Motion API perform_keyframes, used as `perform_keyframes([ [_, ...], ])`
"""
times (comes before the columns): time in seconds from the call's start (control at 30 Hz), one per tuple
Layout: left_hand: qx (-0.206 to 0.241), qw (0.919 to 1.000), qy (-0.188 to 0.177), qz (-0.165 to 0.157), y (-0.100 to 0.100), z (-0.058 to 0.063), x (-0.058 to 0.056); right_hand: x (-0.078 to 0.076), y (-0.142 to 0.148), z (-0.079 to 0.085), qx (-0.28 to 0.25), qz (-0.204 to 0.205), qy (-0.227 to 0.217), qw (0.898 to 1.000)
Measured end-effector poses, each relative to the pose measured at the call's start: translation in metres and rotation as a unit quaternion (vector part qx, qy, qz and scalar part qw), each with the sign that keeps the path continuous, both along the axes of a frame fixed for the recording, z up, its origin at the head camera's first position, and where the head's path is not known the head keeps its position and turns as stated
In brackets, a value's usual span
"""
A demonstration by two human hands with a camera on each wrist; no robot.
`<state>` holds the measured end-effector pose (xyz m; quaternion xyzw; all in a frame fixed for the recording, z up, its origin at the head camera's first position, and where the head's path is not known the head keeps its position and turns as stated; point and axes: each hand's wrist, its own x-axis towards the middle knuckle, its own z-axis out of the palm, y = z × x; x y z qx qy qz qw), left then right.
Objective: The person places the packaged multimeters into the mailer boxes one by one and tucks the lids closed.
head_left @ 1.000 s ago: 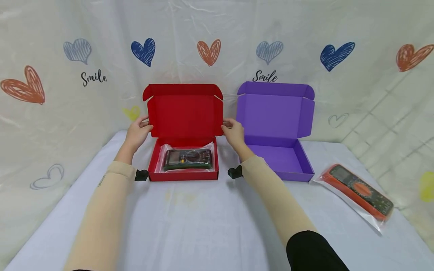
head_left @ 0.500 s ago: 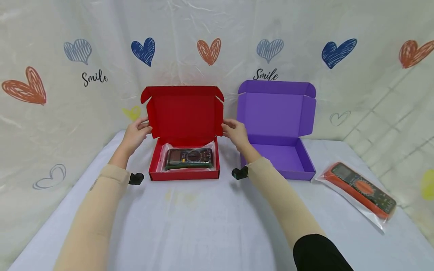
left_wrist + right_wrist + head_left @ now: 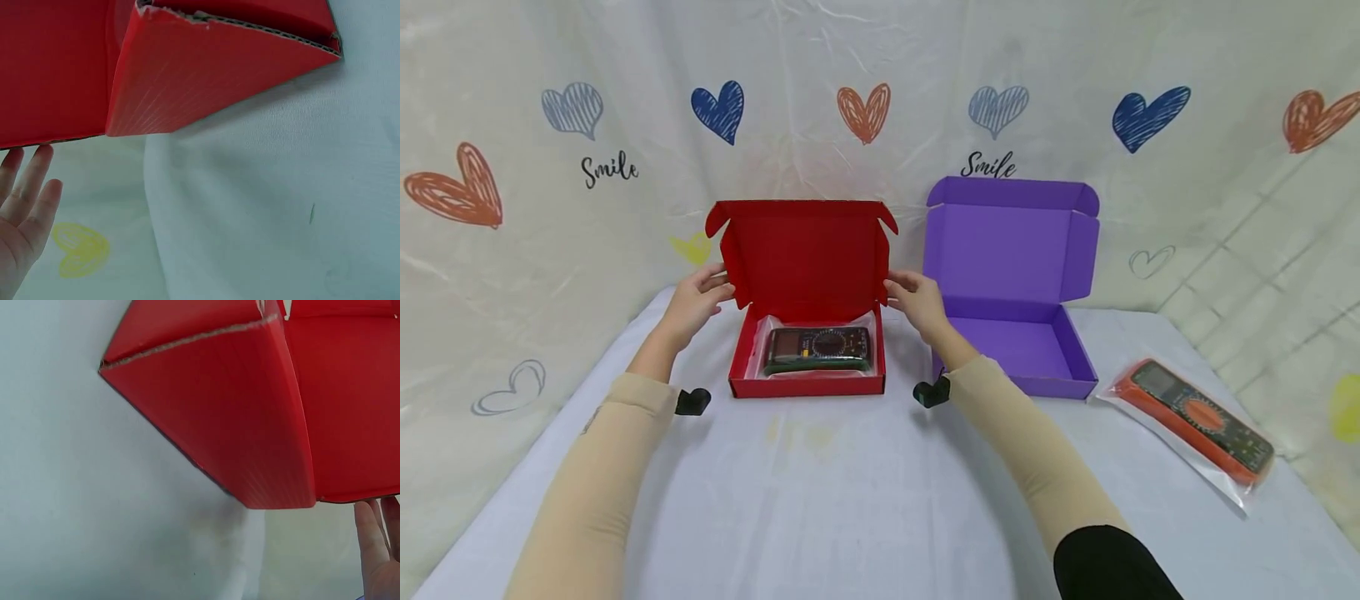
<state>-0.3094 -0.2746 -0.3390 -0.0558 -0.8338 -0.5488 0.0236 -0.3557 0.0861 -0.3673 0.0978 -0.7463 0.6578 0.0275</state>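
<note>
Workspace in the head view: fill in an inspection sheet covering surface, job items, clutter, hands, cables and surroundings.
Surface: white cloth, slightly creased, faint yellowish patches in front of the red box.
Job items: red box, lid raised; dark multimeter in clear wrapping lies inside.
Clutter: purple box, lid raised, to the right; orange multimeter in a clear bag, lying farther right on the cloth.
Hands: left hand and right hand at opposite side edges of the red lid, fingers touching it.
Cables: nothing seen.
Surroundings: pale backdrop printed with hearts and "Smile".
</note>
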Motion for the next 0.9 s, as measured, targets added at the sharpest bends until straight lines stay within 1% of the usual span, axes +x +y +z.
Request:
perform_keyframes([
  [0.2, 0.013, 0.9999, -0.005, -0.002, 0.003, -0.001, 0.000, 0.004, -0.001, -0.002, -0.024, 0.001, -0.008, 1.000],
  [0.33, 0.011, 0.9999, -0.004, 0.002, 0.005, 0.000, -0.001, 0.006, -0.002, -0.002, -0.021, -0.002, -0.004, 1.000],
  [0.5, 0.007, 0.9999, -0.009, 0.000, 0.003, -0.001, 0.003, 0.009, -0.003, -0.003, -0.022, -0.001, -0.011, 1.000],
  [0.7, 0.011, 0.9999, -0.010, -0.006, -0.001, -0.005, 0.005, 0.012, -0.003, -0.004, -0.020, 0.001, -0.016, 1.000],
  [0.9, 0.015, 0.9998, -0.011, -0.002, -0.002, -0.009, 0.008, 0.017, -0.003, -0.006, -0.016, 0.008, -0.012, 1.000],
])
